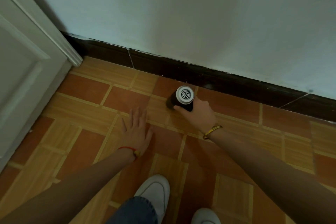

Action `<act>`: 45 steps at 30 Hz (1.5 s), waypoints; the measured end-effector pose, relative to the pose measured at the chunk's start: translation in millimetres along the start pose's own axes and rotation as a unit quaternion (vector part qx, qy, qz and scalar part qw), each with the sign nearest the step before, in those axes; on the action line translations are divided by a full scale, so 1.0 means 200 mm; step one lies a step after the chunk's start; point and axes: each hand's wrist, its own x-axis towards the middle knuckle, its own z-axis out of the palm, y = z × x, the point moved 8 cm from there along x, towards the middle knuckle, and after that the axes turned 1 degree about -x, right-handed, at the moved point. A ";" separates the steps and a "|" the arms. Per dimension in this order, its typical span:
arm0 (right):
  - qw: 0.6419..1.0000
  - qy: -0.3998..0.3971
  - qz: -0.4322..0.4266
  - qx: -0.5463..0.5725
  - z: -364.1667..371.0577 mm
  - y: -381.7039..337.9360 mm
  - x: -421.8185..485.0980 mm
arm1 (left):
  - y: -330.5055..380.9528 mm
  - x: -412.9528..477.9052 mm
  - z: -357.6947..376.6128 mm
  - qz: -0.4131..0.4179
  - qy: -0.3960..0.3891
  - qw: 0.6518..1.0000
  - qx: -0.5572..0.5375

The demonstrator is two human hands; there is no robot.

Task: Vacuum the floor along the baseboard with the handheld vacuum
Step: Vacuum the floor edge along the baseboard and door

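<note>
My right hand (197, 112) grips a small black handheld vacuum (179, 99) whose round white vented rear end faces up at me. Its nozzle end points down at the orange tiled floor (127, 96) and is hidden by the body. The vacuum stands a short way in front of the dark brown baseboard (218, 78), which runs diagonally under the pale wall. My left hand (137, 128) hovers flat over the tiles to the left of the vacuum, fingers spread, holding nothing.
A white panelled door and its frame (27, 71) close off the left side, meeting the baseboard in the corner. My two white shoes (154, 192) and a jeans leg stand on the tiles at the bottom. Orange and tan tiles extend to the right.
</note>
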 end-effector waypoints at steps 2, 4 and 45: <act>1.000 -0.012 -0.008 -0.004 0.03 -0.04 0.00 | -0.03 -0.01 0.00 -0.005 0.000 1.000 -0.008; 1.000 -0.013 -0.016 -0.013 0.04 -0.07 0.02 | -0.05 -0.02 0.00 -0.012 -0.004 1.000 -0.003; 0.986 -0.107 -0.119 0.038 0.53 -0.80 0.25 | -0.73 -0.27 -0.07 -0.180 0.044 0.982 -0.032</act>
